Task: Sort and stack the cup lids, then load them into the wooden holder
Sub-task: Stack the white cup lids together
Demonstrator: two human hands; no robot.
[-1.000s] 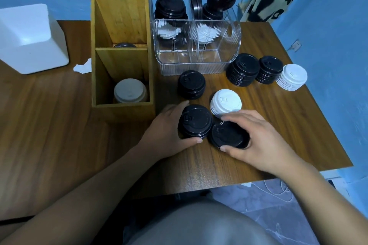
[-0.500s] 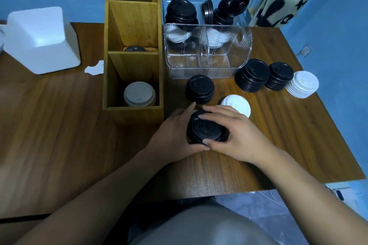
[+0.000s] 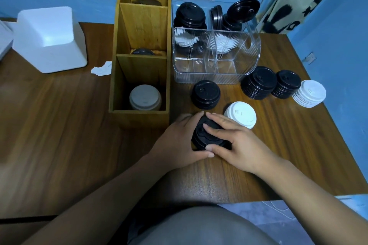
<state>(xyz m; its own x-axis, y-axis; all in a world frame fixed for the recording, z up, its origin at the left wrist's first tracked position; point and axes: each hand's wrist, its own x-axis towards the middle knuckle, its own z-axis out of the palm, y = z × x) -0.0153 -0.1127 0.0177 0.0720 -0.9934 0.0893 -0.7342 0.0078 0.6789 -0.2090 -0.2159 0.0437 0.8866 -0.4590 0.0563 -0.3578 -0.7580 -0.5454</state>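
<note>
Right hand [image 3: 237, 143] now sits over the black lid stack [image 3: 207, 137]; the single black lid it held beside the stack a second ago is on top. Head view: right fingers lie across the top lid, thumb pinching the near rim. Left hand [image 3: 179, 141] cups the stack's left side, fingers and thumb curled round it. Stack rests on the table [image 3: 59, 125], just in front of the wooden holder [image 3: 139, 118] and near its right corner. Top lid looks slightly tilted, seating not confirmed. Risk: off-centre pressure leaves it cocked, so the stack splays or sheds lids when lifted. White lid stack [image 3: 241, 114] lies just beside the right fingers and could be nudged. Holder's near compartment contains a pale lid [image 3: 145, 96]; loading black there would mix sorts.
</note>
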